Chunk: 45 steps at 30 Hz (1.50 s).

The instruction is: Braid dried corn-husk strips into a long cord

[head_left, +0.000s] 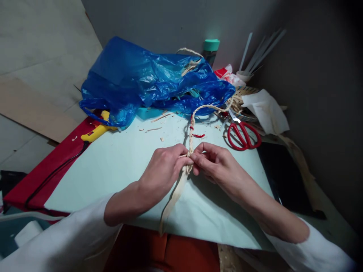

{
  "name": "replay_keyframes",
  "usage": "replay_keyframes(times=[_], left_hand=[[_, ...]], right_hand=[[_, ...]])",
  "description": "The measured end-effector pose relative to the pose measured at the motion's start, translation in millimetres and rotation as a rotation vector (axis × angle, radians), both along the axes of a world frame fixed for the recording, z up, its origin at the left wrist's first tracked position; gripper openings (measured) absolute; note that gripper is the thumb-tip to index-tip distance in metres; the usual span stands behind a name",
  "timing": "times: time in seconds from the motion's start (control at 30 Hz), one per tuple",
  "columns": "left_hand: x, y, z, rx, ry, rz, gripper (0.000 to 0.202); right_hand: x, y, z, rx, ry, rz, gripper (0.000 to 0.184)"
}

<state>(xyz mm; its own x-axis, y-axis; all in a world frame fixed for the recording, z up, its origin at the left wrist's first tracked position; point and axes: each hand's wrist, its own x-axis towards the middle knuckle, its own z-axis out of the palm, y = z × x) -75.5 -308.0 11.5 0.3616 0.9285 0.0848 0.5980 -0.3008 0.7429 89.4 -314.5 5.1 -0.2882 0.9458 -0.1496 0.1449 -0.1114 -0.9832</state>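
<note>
A pale straw braid [192, 128] runs from the middle of the light green sheet [119, 166] up toward the blue bag, with a red thread [197, 135] tied round it. My left hand [166, 168] and my right hand [217, 162] meet at the braid's near end, fingertips pinched on it from both sides. Loose flat straw strips [172, 200] hang from the pinch toward me, over the sheet's front edge. Both sleeves are white.
A crumpled blue plastic bag [147, 81] lies at the back. Red scissors [244, 134] rest at the right, near a woven basket [241, 100] and white paper [266, 109]. A yellow glue gun [98, 130] with black cord lies left. A green-capped bottle [211, 47] stands behind.
</note>
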Motion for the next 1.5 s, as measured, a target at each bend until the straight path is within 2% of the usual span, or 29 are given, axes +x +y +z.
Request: replay_keyframes(times=[0.1, 0.2, 0.33, 0.47, 0.57, 0.67, 0.73, 0.77, 0.87, 0.9, 0.97, 1.03, 1.1, 1.27, 1.5], left_hand=[[-0.3, -5.8, -0.3, 0.174, 0.163, -0.029, 0.02], [-1.1, -12.3, -3.3, 0.37, 0.275, -0.065, 0.025], [0.2, -20.6, -8.1, 0.657, 0.395, -0.177, 0.024], [5.4, -25.8, -14.0, 0.864, 0.467, -0.271, 0.023], [8.7, -28.2, -19.0, 0.919, 0.495, -0.272, 0.026], [7.9, -29.2, -18.0, 0.784, 0.423, -0.308, 0.023], [5.2, -27.8, -11.8, 0.621, 0.27, -0.286, 0.023], [3.7, -25.9, -7.5, 0.534, 0.176, -0.222, 0.025], [0.3, -15.1, 4.1, 0.228, -0.109, 0.115, 0.019], [-0.1, -10.5, 6.1, 0.07, -0.218, 0.138, 0.013], [-0.2, -1.8, 6.2, -0.298, -0.417, 0.003, 0.014], [-0.6, 4.3, 2.5, -0.524, -0.531, -0.115, 0.018], [-1.8, 6.9, -2.7, -0.582, -0.549, -0.151, 0.02], [-4.8, 4.6, -11.0, -0.516, -0.465, -0.114, 0.019], [1.3, 1.5, -2.6, -0.386, -0.299, -0.037, 0.022]], right_hand=[[-0.4, -0.9, -2.8, 0.147, -0.077, -0.012, 0.015], [-1.6, -1.6, -3.6, 0.203, -0.104, -0.037, 0.014], [-1.8, -2.8, -3.8, 0.259, -0.132, -0.069, 0.017], [-0.1, -3.1, -3.9, 0.188, -0.062, -0.025, 0.016], [-0.7, -2.0, -3.7, 0.09, 0.062, -0.003, 0.014], [-2.0, -0.8, -3.9, -0.022, 0.182, 0.001, 0.015], [-2.3, -0.7, -3.7, -0.062, 0.219, -0.004, 0.016], [-2.1, -0.7, -3.5, -0.067, 0.225, -0.011, 0.017], [-1.4, -1.3, -2.2, -0.04, 0.229, -0.037, 0.019], [-1.3, -1.5, -1.9, -0.034, 0.235, -0.037, 0.02], [-1.2, -1.8, -1.8, -0.023, 0.253, -0.007, 0.019], [-1.1, -2.0, -2.2, 0.004, 0.212, 0.025, 0.016], [-0.6, -2.2, -2.4, 0.067, 0.103, 0.044, 0.014], [2.8, -4.8, 3.2, 0.294, -0.312, 0.086, 0.013], [1.8, -10.8, 8.9, 0.433, -0.779, 0.122, 0.012]])
